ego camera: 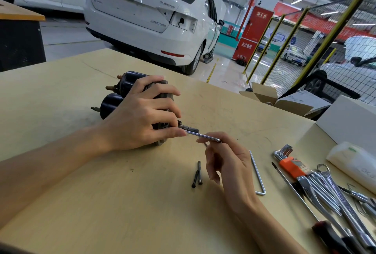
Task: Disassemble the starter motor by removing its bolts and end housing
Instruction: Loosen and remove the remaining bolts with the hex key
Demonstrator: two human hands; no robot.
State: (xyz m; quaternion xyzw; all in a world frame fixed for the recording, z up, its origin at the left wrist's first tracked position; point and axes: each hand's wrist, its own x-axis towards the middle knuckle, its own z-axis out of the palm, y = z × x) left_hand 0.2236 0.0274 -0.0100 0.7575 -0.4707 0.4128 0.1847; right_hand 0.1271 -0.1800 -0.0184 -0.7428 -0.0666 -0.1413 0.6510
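My left grip [140, 115] clamps the starter motor [120, 91]; right grip [225, 160] pinches the hex key [203, 135], which could slip and round the bolt.

On the tabletop [81, 172], the left hand [140, 117] grips the starter motor [122, 91]. At its four o'clock, the right hand [227, 164] pinches a hex key [203, 135] set against the motor's end. Two loose bolts [197, 174] lie at six o'clock.
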